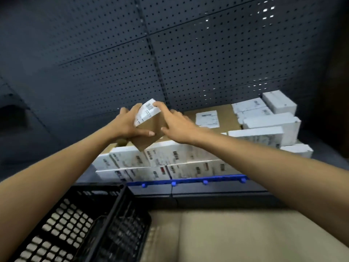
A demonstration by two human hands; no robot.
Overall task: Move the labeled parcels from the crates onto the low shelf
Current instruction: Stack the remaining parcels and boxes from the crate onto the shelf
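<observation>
Brown cardboard showed on the parcel (149, 133) that both hands held up in the middle of the frame, tilted on one corner, with its white label (147, 112) facing upward. The left hand (130, 125) gripped the left side, the thumb lying across the brown face. The right hand (177, 125) held the right side, its forefinger stretched onto the label and its thumb on the brown face. The parcel was in the air just above the front rows of white parcels (166, 157), which stood close together on the low shelf (207, 193) behind a blue rail (188, 181).

More white parcels were piled at the right of the frame, and a flat cardboard box (226, 114) with its own label lay behind them. A dark perforated back panel (132, 44) filled the upper part of the frame. A black crate (128, 224) stood at the lower left, on a beige floor (226, 233); its inside was not clearly visible.
</observation>
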